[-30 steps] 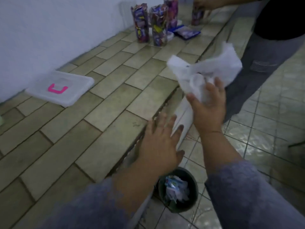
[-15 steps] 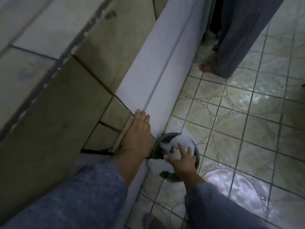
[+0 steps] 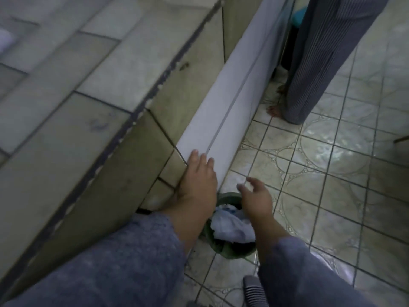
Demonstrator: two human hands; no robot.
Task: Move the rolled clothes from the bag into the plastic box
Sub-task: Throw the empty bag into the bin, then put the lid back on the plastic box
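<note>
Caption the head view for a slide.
Right hand open above crumpled white plastic in green bin; left hand against counter.

Your right forearm covers the right side of the green bin (image 3: 223,247), and your left wrist hides part of its left rim. What lies under the crumpled white material (image 3: 230,226) in it you cannot see. The tiled worktop (image 3: 88,89) runs out at the top and left edges, with a pale blurred shape (image 3: 4,39) cut off there. The other person's striped trouser leg (image 3: 314,63) is cut by the top edge. The fingers (image 3: 244,186) of your right hand are smeared.
</note>
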